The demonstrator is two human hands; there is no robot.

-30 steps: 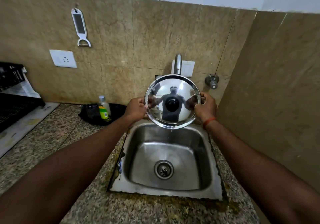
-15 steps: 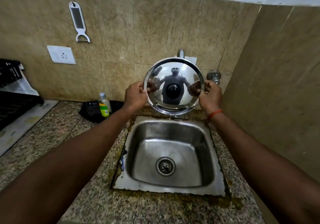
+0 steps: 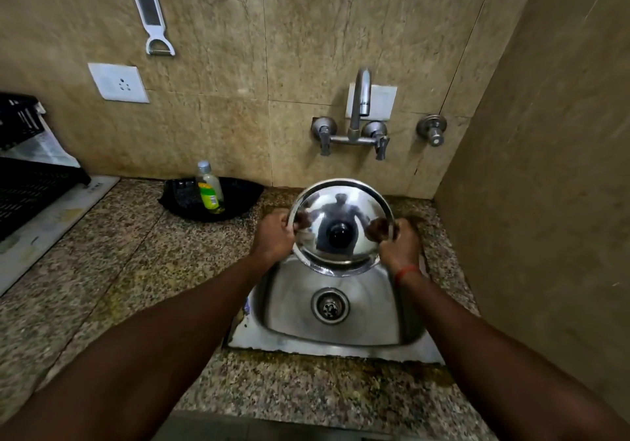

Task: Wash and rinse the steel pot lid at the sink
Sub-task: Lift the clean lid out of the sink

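A shiny steel pot lid (image 3: 341, 209) with a black knob at its centre is held upright over the back edge of the steel sink (image 3: 272, 331). My left hand (image 3: 272, 236) grips its left rim and my right hand (image 3: 400, 244) grips its right rim. The lid faces me, mirror-like. The wall tap (image 3: 359, 100) with two handles sits above the lid, apart from it, and no water is visible. The sink basin looks dry, with its drain (image 3: 330, 306) open to view.
A soap bottle (image 3: 208, 186) stands in a black dish (image 3: 238, 198) left of the sink on the granite counter (image 3: 136, 270). A black rack (image 3: 24, 181) sits far left. A side wall (image 3: 545, 202) stands close on the right. A peeler (image 3: 150, 11) and a socket (image 3: 118, 83) are on the back wall.
The lid and both hands have come down from in front of the tap to just above the sink's back edge. The tap is uncovered. The view has tilted downward.
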